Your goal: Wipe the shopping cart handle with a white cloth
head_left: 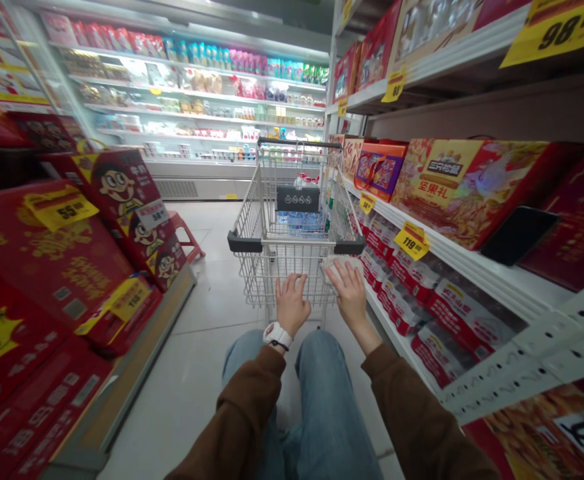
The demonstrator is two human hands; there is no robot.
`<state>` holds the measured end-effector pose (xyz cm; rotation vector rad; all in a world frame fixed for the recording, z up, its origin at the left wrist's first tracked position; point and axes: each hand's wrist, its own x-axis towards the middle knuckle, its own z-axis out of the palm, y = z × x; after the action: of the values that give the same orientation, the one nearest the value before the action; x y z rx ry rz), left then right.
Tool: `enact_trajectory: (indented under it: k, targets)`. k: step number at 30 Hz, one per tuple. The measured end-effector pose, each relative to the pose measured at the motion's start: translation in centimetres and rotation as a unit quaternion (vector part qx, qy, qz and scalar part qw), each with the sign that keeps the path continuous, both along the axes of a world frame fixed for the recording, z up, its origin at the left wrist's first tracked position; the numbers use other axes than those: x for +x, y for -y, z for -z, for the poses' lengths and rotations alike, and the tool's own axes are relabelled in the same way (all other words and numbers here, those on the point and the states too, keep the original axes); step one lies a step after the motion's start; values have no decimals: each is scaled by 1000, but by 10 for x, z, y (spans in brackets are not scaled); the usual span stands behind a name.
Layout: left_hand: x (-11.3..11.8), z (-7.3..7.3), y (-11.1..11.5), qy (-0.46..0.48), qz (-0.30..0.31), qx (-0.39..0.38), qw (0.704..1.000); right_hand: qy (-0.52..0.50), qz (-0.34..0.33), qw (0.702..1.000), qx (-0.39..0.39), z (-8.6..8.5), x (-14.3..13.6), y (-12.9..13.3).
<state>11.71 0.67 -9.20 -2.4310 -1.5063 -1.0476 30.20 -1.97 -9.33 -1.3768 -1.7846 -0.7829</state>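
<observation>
A metal wire shopping cart (292, 251) stands right in front of my bent knees, with dark grey plastic pieces on its near corners. My left hand (292, 303) has its fingers spread just before the cart's near end; contact with the wire is unclear. It wears a white watch (277, 335). My right hand (347, 290) reaches to the cart's near right corner, fingers stretched out. A crumpled whitish sheet (356, 263), perhaps thin cloth or plastic, lies around and behind these fingers. A dark plate (298, 199) with white symbols hangs inside the cart.
Red gift boxes (67, 247) are stacked on a low platform at the left, by a red stool (187, 237). At the right, a white shelf (472, 257) bears boxes and a dark phone (519, 235). A lit refrigerated display (197, 113) spans the back.
</observation>
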Motion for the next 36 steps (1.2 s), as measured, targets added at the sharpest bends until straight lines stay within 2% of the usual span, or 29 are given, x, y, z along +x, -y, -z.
enact_trajectory:
  k: [7,13,20,23,26,29,32,36]
  targets:
    - [0,2,5,6,8,-11,1000,14,5,1000,-25,19,-6,2]
    - [1,2,7,13,9,-18,1000,-3,2,1000,-11,1,-7,5]
    - [3,-3,11,27,15,-38,999,8,-2,999,-35,11,-9,9]
    - [4,-4,12,30,17,-43,998,0,-16,999,-44,0,-9,13]
    - [4,-5,14,28,15,-46,998,-8,-14,1000,-19,-9,-12,9]
    - [4,-7,15,23,16,-49,998,2,-4,1000,-3,-3,-16,6]
    - [4,-8,16,19,13,-49,999,9,-8,1000,-26,5,-17,10]
    - [5,-5,15,19,12,-46,999,-13,-25,998,-53,-6,-15,14]
